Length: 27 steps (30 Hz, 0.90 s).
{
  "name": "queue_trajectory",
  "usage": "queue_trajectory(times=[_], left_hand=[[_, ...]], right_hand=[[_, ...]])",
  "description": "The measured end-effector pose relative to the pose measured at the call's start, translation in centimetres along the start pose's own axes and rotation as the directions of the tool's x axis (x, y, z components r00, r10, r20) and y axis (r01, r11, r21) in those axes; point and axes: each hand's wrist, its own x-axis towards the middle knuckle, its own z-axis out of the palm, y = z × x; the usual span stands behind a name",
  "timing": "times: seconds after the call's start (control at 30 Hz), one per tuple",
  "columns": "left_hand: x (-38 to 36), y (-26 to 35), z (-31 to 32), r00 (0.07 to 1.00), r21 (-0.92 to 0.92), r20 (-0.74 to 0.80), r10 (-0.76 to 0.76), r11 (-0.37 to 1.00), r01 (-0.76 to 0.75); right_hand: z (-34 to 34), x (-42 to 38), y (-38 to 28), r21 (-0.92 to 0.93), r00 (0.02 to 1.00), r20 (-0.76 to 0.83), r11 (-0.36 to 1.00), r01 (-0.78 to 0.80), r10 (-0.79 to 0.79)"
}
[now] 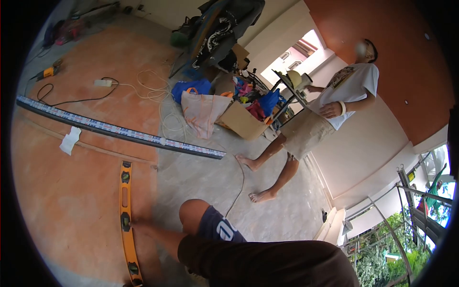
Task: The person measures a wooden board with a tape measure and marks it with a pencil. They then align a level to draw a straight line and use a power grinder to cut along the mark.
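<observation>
A long yellow spirit level (125, 198) lies on the orange-coated part of the floor, running from the middle of the left half down to the bottom edge. From the lower right, my dark-sleeved left arm reaches across. My left hand (142, 228), blurred, is closed on the level's edge beside its middle vial. Only a dark bit of my right hand (128, 285) shows at the level's lower end, cut off by the frame edge; its fingers cannot be made out. My bent knee (193, 210) is above the sleeve.
A long labelled straight bar (119, 130) crosses the floor, with crumpled paper (71, 140) near it. Beyond are a yellow power tool (46, 72), cables, bags and a cardboard box (241, 119). A barefoot person (311, 126) stands at a stand. Scaffolding (420, 205) is at right.
</observation>
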Motion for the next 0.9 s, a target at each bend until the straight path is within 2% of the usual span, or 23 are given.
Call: queue_trajectory(times=[0.07, 0.13, 0.17, 0.23, 0.47, 0.5, 0.53, 0.57, 0.6, 0.63, 0.67, 0.7, 0.73, 0.77, 0.8, 0.83, 0.9], left_hand=[[0.2, -0.5, 0.1, 1.000, -0.024, 0.001, 0.001, 1.000, -0.001], [0.3, -0.7, 0.3, 1.000, -0.039, 0.005, 0.004, 0.999, -0.004], [0.4, -0.8, 0.3, 1.000, -0.051, 0.006, 0.002, 0.999, -0.002], [0.5, -1.0, 0.6, 1.000, -0.067, 0.012, 0.006, 0.998, -0.005], [1.4, -3.7, 2.2, 1.000, -0.196, 0.005, 0.013, 0.981, -0.012], [1.7, -5.9, 3.0, 1.000, -0.286, 0.005, 0.011, 0.958, -0.009], [1.7, -5.2, 2.8, 0.988, -0.379, 0.078, 0.132, 0.921, -0.093], [2.1, -7.0, 3.4, 0.999, -0.091, -0.018, 0.048, 0.995, -0.049], [1.5, -6.8, 3.4, 0.993, -0.183, -0.056, 0.102, 0.977, -0.111], [1.3, -6.7, 3.6, 0.969, -0.140, -0.154, 0.195, 0.966, -0.217], [0.8, -3.4, 2.0, 0.995, -0.158, -0.074, 0.060, 0.985, -0.071], [0.4, -2.5, 1.8, 0.983, -0.119, -0.143, 0.111, 0.985, -0.128], [0.2, -1.1, 1.4, 0.985, -0.062, -0.156, 0.075, 0.994, -0.085], [0.2, 0.7, 0.8, 0.985, -0.027, -0.170, 0.034, 0.999, -0.039], [0.0, 1.9, 0.6, 0.984, -0.002, -0.178, -0.008, 1.000, 0.008], [0.1, 1.6, 0.8, 0.981, 0.029, -0.196, 0.008, 1.000, -0.002], [0.1, 1.5, 0.9, 0.980, 0.025, -0.196, -0.006, 1.000, 0.011]], right_hand=[[-0.2, -0.5, -0.4, -0.062, 0.999, -0.028, 0.998, -0.019, 0.017], [-0.1, -0.2, -0.2, 0.051, 0.999, 0.053, 0.999, 0.008, -0.011], [-0.2, -0.3, -0.2, 0.049, 0.999, 0.048, 0.999, 0.006, -0.008], [-0.4, -1.2, -1.4, -0.028, 0.999, -0.004, 0.999, -0.032, 0.032], [1.5, 0.4, 0.2, -0.067, 1.000, -0.011, 0.998, -0.003, 0.002], [1.0, 1.1, 1.1, -0.025, 1.000, -0.019, 0.999, 0.023, -0.023], [1.3, 1.8, 2.2, 0.022, 0.999, -0.020, 0.999, 0.045, -0.045], [2.5, 3.2, 4.3, 0.104, 0.997, -0.016, 0.991, 0.082, -0.081], [3.1, 5.2, 7.0, 0.282, 0.990, -0.035, 0.949, 0.143, -0.139], [4.5, 7.4, 9.9, 0.551, 0.975, -0.076, 0.806, 0.216, -0.209], [6.2, 8.1, 11.4, 0.721, 0.970, -0.091, 0.657, 0.219, -0.224], [0.3, 2.3, 2.8, -0.133, 0.998, 0.040, 0.990, -0.040, 0.046], [-0.6, 0.4, 0.9, 0.053, 0.996, 0.066, 0.996, -0.070, 0.067], [-0.1, 0.1, 0.7, 0.022, 0.998, -0.021, 0.998, -0.059, 0.060], [-0.3, -0.6, 0.6, 0.022, 0.993, -0.015, 0.993, -0.114, 0.115], [-1.4, -2.5, -2.2, 0.023, 0.986, -0.022, 0.986, -0.166, 0.167], [-1.7, -2.1, -1.7, 0.049, 0.987, 0.029, 0.986, -0.157, 0.155]])
